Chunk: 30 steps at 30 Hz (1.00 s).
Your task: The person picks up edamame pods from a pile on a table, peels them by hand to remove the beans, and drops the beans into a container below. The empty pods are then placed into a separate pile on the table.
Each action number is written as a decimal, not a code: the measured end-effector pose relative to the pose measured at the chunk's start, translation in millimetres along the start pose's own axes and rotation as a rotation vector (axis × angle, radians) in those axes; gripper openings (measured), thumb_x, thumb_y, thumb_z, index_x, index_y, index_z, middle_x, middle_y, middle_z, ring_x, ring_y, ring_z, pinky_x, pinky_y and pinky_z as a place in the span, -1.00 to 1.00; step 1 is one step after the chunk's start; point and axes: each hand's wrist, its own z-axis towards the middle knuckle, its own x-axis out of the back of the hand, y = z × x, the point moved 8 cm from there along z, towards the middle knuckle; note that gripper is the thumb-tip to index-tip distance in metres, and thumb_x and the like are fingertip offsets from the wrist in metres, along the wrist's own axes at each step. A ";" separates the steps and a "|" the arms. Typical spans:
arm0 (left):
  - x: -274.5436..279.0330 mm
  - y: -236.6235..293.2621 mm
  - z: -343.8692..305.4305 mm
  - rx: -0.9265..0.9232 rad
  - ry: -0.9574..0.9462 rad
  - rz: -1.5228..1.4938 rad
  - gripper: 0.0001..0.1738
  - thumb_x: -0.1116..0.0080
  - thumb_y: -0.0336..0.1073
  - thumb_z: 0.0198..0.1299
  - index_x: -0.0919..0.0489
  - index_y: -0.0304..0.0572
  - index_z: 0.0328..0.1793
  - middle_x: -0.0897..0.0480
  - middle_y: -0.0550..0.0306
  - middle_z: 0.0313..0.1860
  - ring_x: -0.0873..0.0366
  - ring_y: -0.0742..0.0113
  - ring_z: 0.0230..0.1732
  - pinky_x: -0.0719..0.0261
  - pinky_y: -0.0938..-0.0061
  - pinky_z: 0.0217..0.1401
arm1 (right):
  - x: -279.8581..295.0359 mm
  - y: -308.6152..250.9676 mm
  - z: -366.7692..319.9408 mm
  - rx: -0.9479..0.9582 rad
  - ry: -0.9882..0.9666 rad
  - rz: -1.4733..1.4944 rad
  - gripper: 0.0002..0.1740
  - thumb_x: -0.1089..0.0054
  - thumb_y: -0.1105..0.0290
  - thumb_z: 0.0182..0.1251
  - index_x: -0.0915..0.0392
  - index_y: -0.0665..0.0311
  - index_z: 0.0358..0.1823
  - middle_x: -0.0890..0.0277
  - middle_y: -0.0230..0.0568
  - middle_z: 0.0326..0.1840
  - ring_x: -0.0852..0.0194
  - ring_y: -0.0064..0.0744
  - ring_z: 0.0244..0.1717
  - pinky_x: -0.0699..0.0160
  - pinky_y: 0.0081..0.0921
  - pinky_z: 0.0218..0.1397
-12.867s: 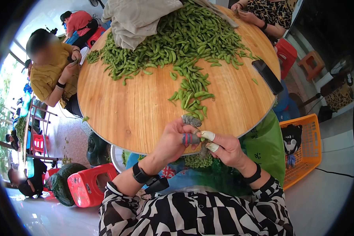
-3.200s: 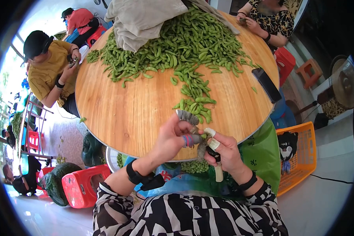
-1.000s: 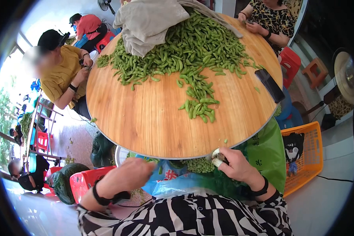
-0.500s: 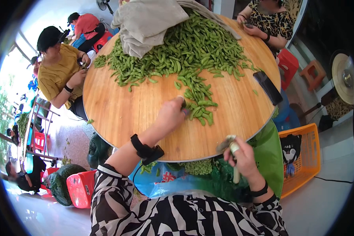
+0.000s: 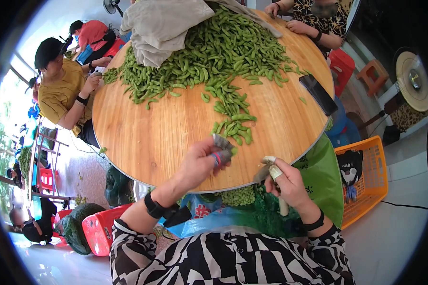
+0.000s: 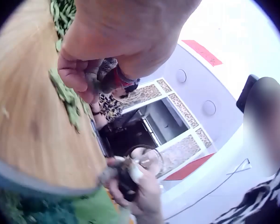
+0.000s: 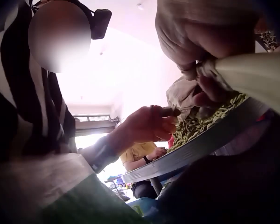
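Observation:
In the head view my left hand (image 5: pixel 202 161), with grey covers on its fingers, pinches a green edamame pod (image 5: pixel 234 150) over the near part of the round wooden table (image 5: pixel 147 142). A short trail of edamame pods (image 5: pixel 234 128) lies just beyond it, leading back to a large heap (image 5: pixel 209 61). My right hand (image 5: pixel 290 187) is curled at the table's front edge, white covers on thumb and forefinger. A pale strip-like piece (image 7: pixel 252 77) sticks out from its curled fingers in the right wrist view; what this is, I cannot tell.
Shelled beans (image 5: pixel 238 196) lie below the table edge, among plastic bags (image 5: pixel 209 213). A grey cloth (image 5: pixel 161 28) covers part of the heap, and a phone (image 5: pixel 318 94) lies at the right. A red stool (image 5: pixel 104 228) and an orange crate (image 5: pixel 361 185) flank me. Other people sit around.
One second ago my left hand was off the table at lower left; it reached to the pod trail, then drew back with a pod. My right hand rose to the table edge.

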 end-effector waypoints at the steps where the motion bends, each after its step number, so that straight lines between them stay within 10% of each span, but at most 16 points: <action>1: -11.9 0.7 -4.8 0.027 -0.067 -0.087 -0.85 -0.10 -0.41 0.26 -0.52 -0.29 -0.09 -0.59 0.17 -0.45 -0.47 0.53 -0.51 -0.39 0.66 -0.54 | -9.3 3.1 0.3 -0.046 -0.071 0.171 -0.57 0.22 0.35 0.46 -0.31 0.38 0.26 -0.43 -0.30 -0.51 -0.27 -0.65 -0.61 -0.28 -0.70 -0.52; 15: -38.0 -6.9 -22.7 0.009 -0.079 -0.203 -0.77 -0.13 -0.44 0.26 -0.52 -0.32 0.03 -0.59 0.23 -0.39 -0.49 0.58 -0.42 -0.40 0.68 -0.47 | -45.1 -14.9 -1.9 0.155 -0.177 0.296 -0.37 0.22 0.10 0.51 -0.10 0.40 0.42 -0.39 -0.28 -0.54 -0.22 -0.64 -0.68 -0.19 -0.72 -0.64; 25: -39.5 -17.8 -20.0 -0.008 -0.045 -0.303 -0.78 -0.15 -0.44 0.24 -0.53 -0.27 0.00 -0.62 0.14 -0.35 -0.52 0.49 -0.48 -0.42 0.64 -0.48 | -41.0 -5.3 -1.1 0.056 -0.168 0.562 -0.54 0.20 0.41 0.49 -0.23 0.36 0.37 -0.46 -0.26 -0.39 -0.22 -0.66 -0.65 -0.22 -0.73 -0.64; 30: -61.8 -28.1 -24.8 0.225 -0.496 -0.960 -0.79 -0.14 -0.44 0.22 -0.54 -0.29 -0.01 -0.64 -0.03 -0.42 -0.52 0.38 -0.61 -0.42 0.61 -0.62 | -48.4 -15.1 -4.3 0.026 -0.326 0.774 -0.56 0.13 0.39 0.48 -0.28 0.36 0.33 -0.50 -0.19 -0.29 -0.20 -0.63 -0.68 -0.20 -0.72 -0.66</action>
